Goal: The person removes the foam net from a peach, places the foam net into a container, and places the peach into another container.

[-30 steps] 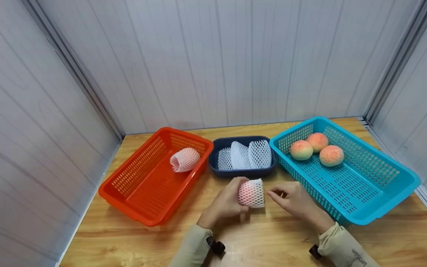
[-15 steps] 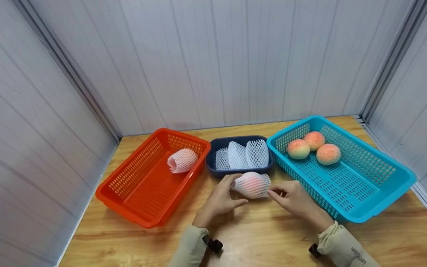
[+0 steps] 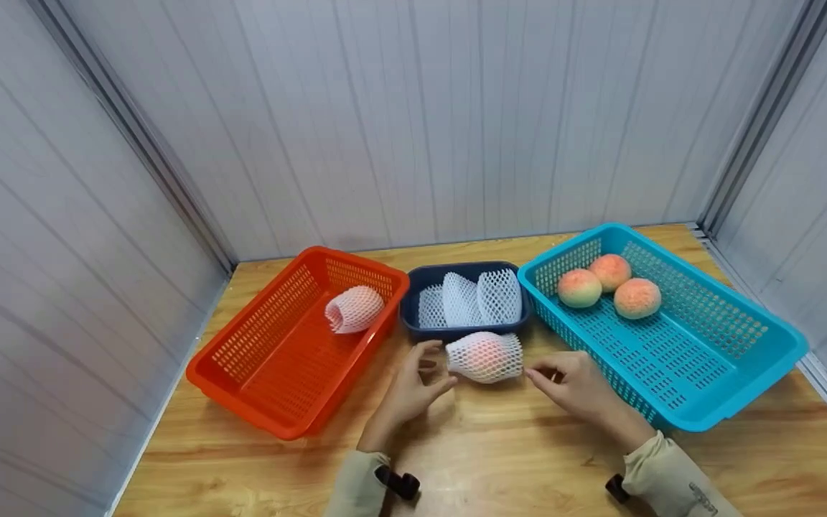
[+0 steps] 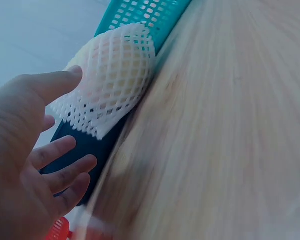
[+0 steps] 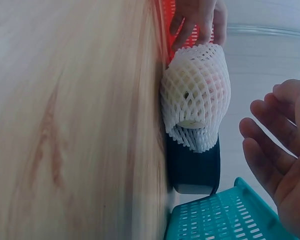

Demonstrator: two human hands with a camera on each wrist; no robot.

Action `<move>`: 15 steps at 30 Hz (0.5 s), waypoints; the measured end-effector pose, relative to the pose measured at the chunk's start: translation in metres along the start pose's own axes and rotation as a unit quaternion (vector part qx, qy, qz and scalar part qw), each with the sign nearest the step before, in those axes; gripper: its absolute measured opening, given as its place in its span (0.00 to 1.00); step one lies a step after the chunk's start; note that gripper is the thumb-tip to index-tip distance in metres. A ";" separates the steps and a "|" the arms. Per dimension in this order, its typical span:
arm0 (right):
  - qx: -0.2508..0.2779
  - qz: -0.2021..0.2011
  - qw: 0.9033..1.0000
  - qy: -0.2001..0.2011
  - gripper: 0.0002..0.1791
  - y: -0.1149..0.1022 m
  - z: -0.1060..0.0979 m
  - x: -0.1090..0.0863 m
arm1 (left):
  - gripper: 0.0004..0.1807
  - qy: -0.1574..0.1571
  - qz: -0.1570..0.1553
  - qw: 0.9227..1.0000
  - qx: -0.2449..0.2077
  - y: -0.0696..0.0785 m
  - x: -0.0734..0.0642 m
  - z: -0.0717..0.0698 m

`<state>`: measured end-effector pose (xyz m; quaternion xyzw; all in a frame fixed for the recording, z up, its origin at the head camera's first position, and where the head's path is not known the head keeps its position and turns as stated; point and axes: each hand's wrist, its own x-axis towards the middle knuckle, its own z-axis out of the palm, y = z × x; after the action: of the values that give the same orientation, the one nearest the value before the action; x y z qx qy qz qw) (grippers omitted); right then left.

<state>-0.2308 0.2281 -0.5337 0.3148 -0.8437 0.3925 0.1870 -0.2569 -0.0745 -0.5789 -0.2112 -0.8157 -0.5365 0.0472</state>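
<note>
A peach in a white foam net sleeve (image 3: 485, 357) lies on the table between my hands, the net reaching past the fruit at both ends. My left hand (image 3: 413, 384) is at its left end with fingers spread and relaxed; whether the thumb touches the net I cannot tell. Off the right end is my right hand (image 3: 573, 384), its fingers loosely bent around nothing; the right wrist view shows it apart from the netted peach (image 5: 197, 92). Just behind, a dark blue tray (image 3: 465, 334) holds several white foam nets (image 3: 462, 298).
On the left stands a red basket (image 3: 241, 395) with one netted peach (image 3: 356, 309) in it. A turquoise basket (image 3: 715, 424) on the right holds three bare peaches (image 3: 637, 298). Pale panel walls (image 3: 413, 122) enclose the wooden table (image 3: 500, 459) at the back and sides.
My left hand has let go of the netted peach and drawn back left. The peach was set down by the tray, its net now extending at both ends. My right hand has barely moved.
</note>
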 end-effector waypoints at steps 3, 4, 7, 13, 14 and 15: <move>-0.006 -0.002 1.000 0.002 0.04 0.003 0.000 -0.003 | 0.32 0.001 -0.010 0.999 -0.033 -0.002 -0.002 -0.002; -0.007 -0.001 1.000 0.001 0.04 0.004 0.001 -0.004 | 0.31 0.001 -0.012 0.999 -0.045 -0.002 -0.003 -0.003; -0.011 0.004 1.000 0.003 0.05 0.006 0.001 -0.006 | 0.30 0.006 -0.010 0.997 -0.078 0.003 -0.003 -0.003; 0.000 0.060 0.998 -0.004 0.06 0.008 0.002 -0.006 | 0.28 0.013 0.001 0.990 -0.141 0.031 -0.004 -0.001; 0.002 0.073 0.997 -0.010 0.06 0.008 0.003 -0.006 | 0.29 0.013 0.000 0.989 -0.147 0.033 -0.003 0.000; 0.003 0.086 0.996 -0.017 0.06 0.008 0.004 -0.006 | 0.29 0.011 0.001 0.989 -0.149 0.034 -0.003 0.003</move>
<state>-0.2322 0.2313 -0.5434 0.2480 -0.8695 0.4043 0.1376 -0.2405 -0.0614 -0.5516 -0.2105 -0.7256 -0.6547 0.0250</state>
